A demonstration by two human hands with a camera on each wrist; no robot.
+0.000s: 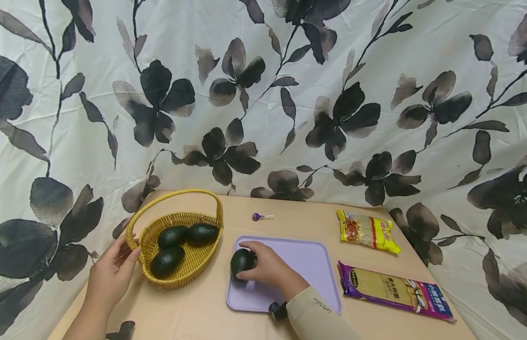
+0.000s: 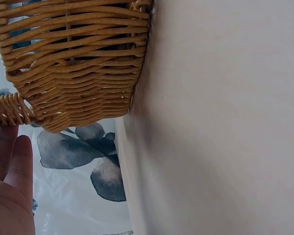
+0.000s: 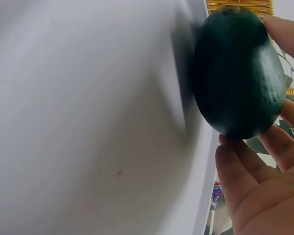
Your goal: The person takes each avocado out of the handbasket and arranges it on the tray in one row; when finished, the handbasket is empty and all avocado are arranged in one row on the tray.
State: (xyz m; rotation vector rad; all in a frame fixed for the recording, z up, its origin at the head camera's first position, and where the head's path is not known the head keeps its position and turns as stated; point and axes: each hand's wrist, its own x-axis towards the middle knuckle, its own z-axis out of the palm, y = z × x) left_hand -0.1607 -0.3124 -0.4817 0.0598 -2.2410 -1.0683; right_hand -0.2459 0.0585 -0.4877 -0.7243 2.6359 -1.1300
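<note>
Toward the left edge of the tray [image 1: 301, 259]: avocado [image 1: 239, 264] grasped in right hand [image 1: 268, 265], long axis roughly near-to-far, just right of basket [image 1: 175, 282] held by handle [image 1: 191, 191] in left hand [image 1: 111, 271].

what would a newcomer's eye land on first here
Probably the dark-flowered backdrop behind the table. Then the yellow wicker basket at the left, holding three dark avocados, with the left hand at its handle. Near centre, the right hand grips another avocado at the left side of the lavender tray.
</note>
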